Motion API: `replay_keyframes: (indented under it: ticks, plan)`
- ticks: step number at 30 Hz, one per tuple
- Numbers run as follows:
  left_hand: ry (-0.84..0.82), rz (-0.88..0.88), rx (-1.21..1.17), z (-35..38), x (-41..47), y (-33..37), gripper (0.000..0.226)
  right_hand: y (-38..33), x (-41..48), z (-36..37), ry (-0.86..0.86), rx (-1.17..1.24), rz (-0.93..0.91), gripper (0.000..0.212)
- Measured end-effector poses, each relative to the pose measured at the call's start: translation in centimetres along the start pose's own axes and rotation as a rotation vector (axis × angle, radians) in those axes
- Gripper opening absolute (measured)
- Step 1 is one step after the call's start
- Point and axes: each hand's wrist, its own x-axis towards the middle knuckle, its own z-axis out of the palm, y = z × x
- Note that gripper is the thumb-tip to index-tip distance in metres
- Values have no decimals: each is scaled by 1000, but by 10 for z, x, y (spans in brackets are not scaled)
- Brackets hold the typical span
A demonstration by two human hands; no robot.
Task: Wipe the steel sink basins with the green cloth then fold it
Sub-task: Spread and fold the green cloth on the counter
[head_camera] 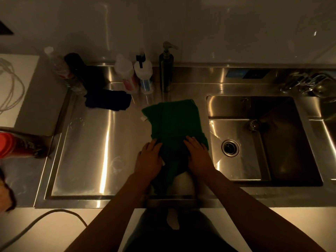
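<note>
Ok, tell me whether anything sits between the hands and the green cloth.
Nothing visible does. The left hand and right hand rest flat on the green cloth, on the steel counter left of the basin. The dark cloth lies farther back.

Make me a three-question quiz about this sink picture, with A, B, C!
1. Where is the green cloth? A on the floor; B on the counter left of the basin; C in a bucket.
2. What colour is the can? A red; B yellow; C white.
3. What are both hands doing? A making fists; B holding a bottle; C lying flat on the cloth.
Answers: 1 B, it lies on steel beside the basin. 2 A, its top is red. 3 C, left hand and right hand press it with straight fingers.
</note>
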Motion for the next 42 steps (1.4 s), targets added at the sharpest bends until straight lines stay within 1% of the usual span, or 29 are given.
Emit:
replay_keyframes:
  ticks: [3, 6, 7, 10, 11, 13, 15, 17, 19, 21, 23, 26, 28, 31, 34, 36, 38, 39, 42]
  plan:
    - [-14, 106, -63, -3, -17, -1, 48, -13, -21, 7, 32, 87, -95, 66]
    - [-68, 131, -137, 1, -43, -6, 36, -25, -44, 23, -30, 105, -162, 76]
    - [-94, 132, -129, 1, -50, -7, 37, -28, -48, 27, -60, 101, -157, 81]
    - [-176, 151, -77, 3, -63, -10, 56, -32, -52, 32, -139, 88, -123, 93]
    - [-187, 164, -73, 3, -65, -9, 59, -33, -52, 31, -158, 77, -122, 96]
    - [-194, 175, -63, 6, -66, -4, 57, -36, -50, 28, -184, 59, -135, 99]
    - [-176, 147, -37, 6, -64, 1, 47, -38, -49, 26, -208, 63, -152, 102]
    - [-122, 96, -50, 5, -60, 5, 38, -40, -48, 24, -238, 61, -141, 108]
    - [-59, 49, -131, 4, -55, 10, 32, -41, -47, 23, -250, 74, -105, 114]
    - [-1, 28, -196, 2, -50, 17, 30, -45, -47, 21, -233, 118, -70, 116]
    - [39, 17, -261, 0, -46, 26, 28, -50, -47, 21, -202, 187, -24, 109]
    - [63, 22, -348, -3, -40, 36, 22, -50, -46, 17, -143, 294, 59, 84]
    - [74, 37, -351, -4, -37, 37, 21, -44, -45, 14, -123, 292, 61, 70]
    - [101, 46, -352, -3, -36, 37, 20, -33, -46, 11, -75, 260, 64, 55]
    - [153, 42, -371, -3, -38, 39, 12, -29, -51, 7, -8, 200, 53, 48]
    - [210, 30, -415, -4, -41, 43, 8, -32, -57, 6, -11, 244, 40, 49]
    - [232, 7, -457, -4, -41, 48, 15, -39, -64, 8, -34, 365, 67, 55]
    - [226, -4, -473, -4, -40, 50, 15, -43, -65, 9, -51, 438, 90, 55]
    - [185, -15, -520, -5, -37, 55, 13, -54, -61, 11, -93, 637, 168, 48]
